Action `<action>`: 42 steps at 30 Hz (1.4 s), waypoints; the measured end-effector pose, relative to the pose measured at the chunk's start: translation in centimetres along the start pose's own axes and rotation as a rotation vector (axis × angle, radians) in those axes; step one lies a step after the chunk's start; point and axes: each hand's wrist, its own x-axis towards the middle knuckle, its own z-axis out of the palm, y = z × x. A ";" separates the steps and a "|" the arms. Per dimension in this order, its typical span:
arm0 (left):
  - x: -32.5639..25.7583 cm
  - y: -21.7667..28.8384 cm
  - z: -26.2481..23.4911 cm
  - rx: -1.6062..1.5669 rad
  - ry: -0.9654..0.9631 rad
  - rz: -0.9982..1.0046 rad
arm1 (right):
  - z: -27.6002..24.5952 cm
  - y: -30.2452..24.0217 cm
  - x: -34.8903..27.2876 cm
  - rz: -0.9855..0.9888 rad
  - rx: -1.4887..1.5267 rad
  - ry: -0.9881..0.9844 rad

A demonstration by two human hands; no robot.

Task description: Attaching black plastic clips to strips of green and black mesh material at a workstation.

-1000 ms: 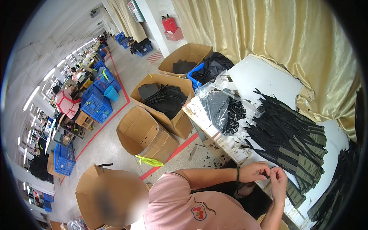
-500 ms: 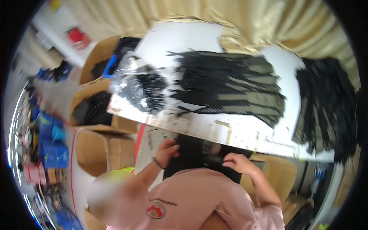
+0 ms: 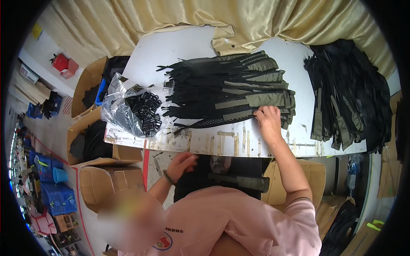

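Observation:
My right hand (image 3: 269,121) reaches over the table to the near edge of a spread stack of black mesh straps with olive fabric ends (image 3: 256,100). Its bent fingers pinch the olive end of one strap (image 3: 239,115). My left hand (image 3: 181,166) is over my lap, below the table edge, with fingers loosely stretched and nothing visible in them; the fingertips are a little blurred. Across my lap, between my arms, lies a black and olive fabric piece (image 3: 252,183). A clear plastic bag of black plastic buckles (image 3: 145,113) sits left of the stack.
The white table (image 3: 171,42) has tape marks along its near edge. A second heap of black and olive straps (image 3: 341,94) hangs over its right end. Cardboard boxes (image 3: 111,181) stand at the left, one holding dark material. Blue crates (image 3: 57,198) are farther left.
My right hand has gone from my lap up to the strap stack and taken hold of a strap end. My left hand stays over my lap. The view has shifted.

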 end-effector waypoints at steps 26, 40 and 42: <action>4.4 3.6 1.5 -0.174 0.163 0.315 | 6.1 -13.8 -0.7 0.071 1.006 -0.326; 8.8 9.8 -12.7 1.462 0.629 0.267 | 9.6 -13.5 -0.7 0.065 1.003 -0.375; 8.1 10.3 -12.0 1.514 0.770 0.463 | 8.9 -13.4 0.2 0.040 1.008 -0.372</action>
